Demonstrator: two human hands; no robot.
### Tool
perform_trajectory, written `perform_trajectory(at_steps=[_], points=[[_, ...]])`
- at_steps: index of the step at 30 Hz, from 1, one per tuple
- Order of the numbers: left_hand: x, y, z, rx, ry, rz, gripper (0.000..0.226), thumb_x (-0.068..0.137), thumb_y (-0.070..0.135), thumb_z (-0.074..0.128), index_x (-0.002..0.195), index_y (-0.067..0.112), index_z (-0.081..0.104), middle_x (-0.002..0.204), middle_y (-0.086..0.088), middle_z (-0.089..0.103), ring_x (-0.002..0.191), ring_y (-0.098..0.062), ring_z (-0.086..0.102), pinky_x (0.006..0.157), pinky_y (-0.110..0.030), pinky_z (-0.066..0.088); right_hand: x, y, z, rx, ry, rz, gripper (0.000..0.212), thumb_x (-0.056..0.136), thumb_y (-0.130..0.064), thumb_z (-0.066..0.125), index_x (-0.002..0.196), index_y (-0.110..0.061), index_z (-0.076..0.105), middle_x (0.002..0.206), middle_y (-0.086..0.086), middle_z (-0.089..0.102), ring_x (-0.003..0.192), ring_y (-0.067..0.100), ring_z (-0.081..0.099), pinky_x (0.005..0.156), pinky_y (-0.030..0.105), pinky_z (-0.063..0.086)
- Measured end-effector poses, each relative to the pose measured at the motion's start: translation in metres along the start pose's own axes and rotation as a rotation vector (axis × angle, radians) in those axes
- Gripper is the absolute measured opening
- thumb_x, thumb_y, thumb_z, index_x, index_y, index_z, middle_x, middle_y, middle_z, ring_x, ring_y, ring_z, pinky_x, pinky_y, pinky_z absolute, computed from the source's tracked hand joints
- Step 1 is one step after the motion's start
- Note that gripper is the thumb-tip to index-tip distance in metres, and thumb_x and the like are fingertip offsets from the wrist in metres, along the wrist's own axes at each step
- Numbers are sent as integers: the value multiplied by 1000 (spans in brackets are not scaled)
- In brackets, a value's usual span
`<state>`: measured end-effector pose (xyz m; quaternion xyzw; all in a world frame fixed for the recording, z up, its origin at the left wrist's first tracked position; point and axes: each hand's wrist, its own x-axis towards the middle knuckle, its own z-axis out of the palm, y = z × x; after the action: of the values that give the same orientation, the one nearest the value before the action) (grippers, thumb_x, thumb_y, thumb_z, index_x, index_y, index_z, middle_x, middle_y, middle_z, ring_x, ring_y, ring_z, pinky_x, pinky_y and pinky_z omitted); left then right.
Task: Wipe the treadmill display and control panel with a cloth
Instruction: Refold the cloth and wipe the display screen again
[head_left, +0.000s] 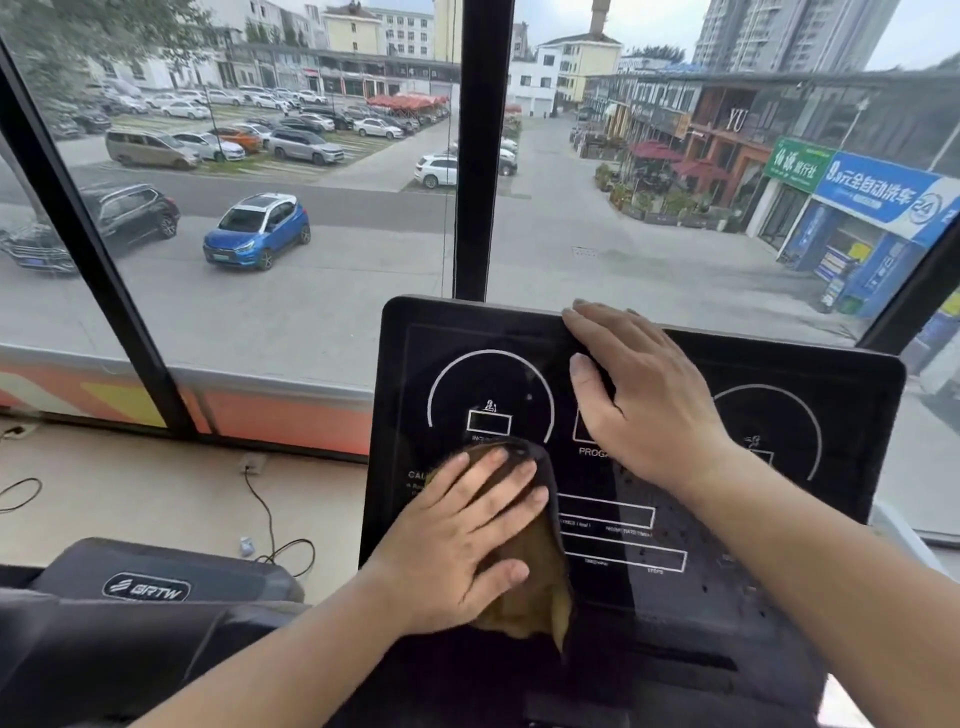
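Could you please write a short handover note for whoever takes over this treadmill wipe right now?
Left hand: flat, fingers spread, pressing the brown cloth on the lower left of the display.
Right hand: resting flat on the display's upper middle, fingertips at its top edge, holding nothing.
Done: cannot tell how much has been wiped.
Left: specks show on the display's lower right; neither hand is on the control panel below.

left hand (457, 535) covered much of the cloth (530, 597); right hand (639, 405) hid part of the display (779, 374) lettering; small print unreadable.
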<state>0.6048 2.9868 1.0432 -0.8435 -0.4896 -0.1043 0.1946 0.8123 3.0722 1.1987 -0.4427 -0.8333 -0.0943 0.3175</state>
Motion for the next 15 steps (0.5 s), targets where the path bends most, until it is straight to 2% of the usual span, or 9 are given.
perform_trajectory(at_steps=[4, 7, 9, 11, 13, 15], points=[[63, -42, -48, -53, 107, -176, 70, 103, 63, 18, 163, 28, 19, 172, 2, 8, 159, -24, -4, 128, -52, 5, -15, 33, -15, -157, -4, 239, 55, 105, -37, 40, 155, -16, 41, 161, 5, 42, 153, 23, 30, 130, 41, 9], [100, -35, -59, -30, 138, -273, 79, 100, 69, 17, 164, 25, 10, 173, -2, -3, 158, -29, -11, 127, -55, -2, -24, 48, -10, -111, 41, 229, 51, 99, -29, 44, 148, -16, 51, 150, 2, 55, 144, 24, 43, 128, 43, 18], [99, -7, -44, -18, 151, -290, 84, 98, 72, 21, 164, 21, 10, 173, -6, -3, 158, -32, -11, 127, -57, -1, -24, 53, -10, -67, 82, 210, 49, 96, -25, 48, 143, -19, 58, 143, -1, 62, 138, 24, 50, 125, 43, 25], [82, 30, -21, -27, 101, -192, 84, 99, 73, 26, 164, 21, 14, 173, -5, 2, 158, -32, -7, 126, -58, 7, -24, 55, -11, -52, 88, 197, 48, 95, -25, 50, 141, -20, 60, 142, -2, 63, 136, 23, 52, 123, 43, 27], [61, 55, -3, -10, 15, -20, 82, 100, 73, 28, 164, 24, 16, 173, -2, 5, 159, -29, -6, 124, -56, 13, -24, 56, -12, -40, 86, 185, 48, 95, -26, 50, 142, -21, 59, 143, -3, 62, 137, 23, 51, 123, 43, 27], [59, 44, -4, 19, -36, 149, 77, 102, 70, 26, 164, 27, 14, 172, 2, 5, 159, -25, -6, 125, -52, 12, -26, 54, -12, -19, 87, 207, 49, 95, -27, 49, 143, -21, 58, 144, -3, 61, 139, 23, 49, 125, 43, 25]])
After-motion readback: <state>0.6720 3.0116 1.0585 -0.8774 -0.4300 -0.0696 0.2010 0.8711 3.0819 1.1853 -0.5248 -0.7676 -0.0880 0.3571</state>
